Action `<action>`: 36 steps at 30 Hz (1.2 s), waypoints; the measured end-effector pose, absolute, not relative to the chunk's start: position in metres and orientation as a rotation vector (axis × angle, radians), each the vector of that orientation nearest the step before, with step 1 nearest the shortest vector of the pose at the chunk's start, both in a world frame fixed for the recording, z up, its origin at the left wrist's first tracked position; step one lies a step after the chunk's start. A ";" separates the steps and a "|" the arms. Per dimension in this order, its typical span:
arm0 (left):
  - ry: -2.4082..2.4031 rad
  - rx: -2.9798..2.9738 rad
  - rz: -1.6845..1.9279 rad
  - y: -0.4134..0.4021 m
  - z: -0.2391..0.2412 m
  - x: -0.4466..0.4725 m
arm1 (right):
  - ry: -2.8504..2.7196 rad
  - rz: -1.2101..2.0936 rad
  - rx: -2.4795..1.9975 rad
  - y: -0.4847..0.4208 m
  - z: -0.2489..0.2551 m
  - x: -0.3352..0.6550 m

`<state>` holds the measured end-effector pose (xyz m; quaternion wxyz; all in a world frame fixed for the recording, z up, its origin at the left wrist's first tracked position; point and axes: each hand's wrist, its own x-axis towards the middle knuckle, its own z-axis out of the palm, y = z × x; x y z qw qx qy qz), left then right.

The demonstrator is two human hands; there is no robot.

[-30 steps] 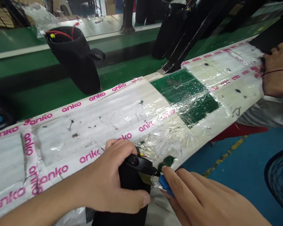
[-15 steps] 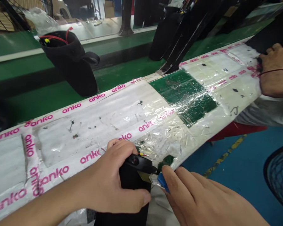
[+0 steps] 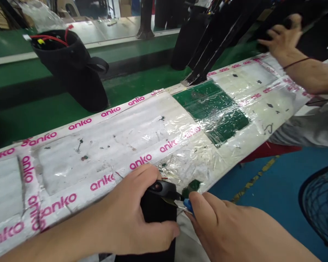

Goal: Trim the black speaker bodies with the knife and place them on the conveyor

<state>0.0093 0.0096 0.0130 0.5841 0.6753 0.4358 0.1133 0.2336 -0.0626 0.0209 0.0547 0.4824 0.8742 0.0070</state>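
My left hand [image 3: 133,214] is wrapped round a black fabric-covered tube [image 3: 160,213], which stands at the near edge of the bench. A hard black plastic piece [image 3: 164,188] with a round hole sits along the tube's top edge. Between the thumb and fingers of my right hand [image 3: 229,225] is a small blue-handled tool [image 3: 188,204]. Its flat, shiny tip reaches to the tube's edge, under the plastic piece. My fingers hide most of the handle, so its exact kind is unclear. A red wire end shows behind the plastic piece.
The bench edge [image 3: 106,153] is covered with taped white sheeting. Beyond it, another black tube [image 3: 71,69] with red wires and a strap stands on the green conveyor [image 3: 136,76]. A co-worker's hand [image 3: 287,40] is at upper right. A black mesh basket [image 3: 321,207] is at right.
The co-worker's hand has lifted off the bench and moved up over the conveyor. The tube with red wires has shifted slightly left in view. My hands keep their holds, with the tool tip slightly higher.
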 end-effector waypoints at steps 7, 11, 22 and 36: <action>1.044 1.612 0.293 0.006 0.015 0.015 | 2.638 0.049 1.467 -0.068 0.031 0.234; 1.068 1.622 0.304 0.006 0.015 0.015 | 2.749 0.005 1.426 -0.061 0.041 0.237; 1.137 1.597 0.287 -0.001 0.013 0.015 | 2.836 -0.005 1.438 -0.060 0.023 0.237; 1.125 1.625 0.298 -0.001 0.010 0.014 | 2.833 -0.158 1.401 -0.053 0.030 0.237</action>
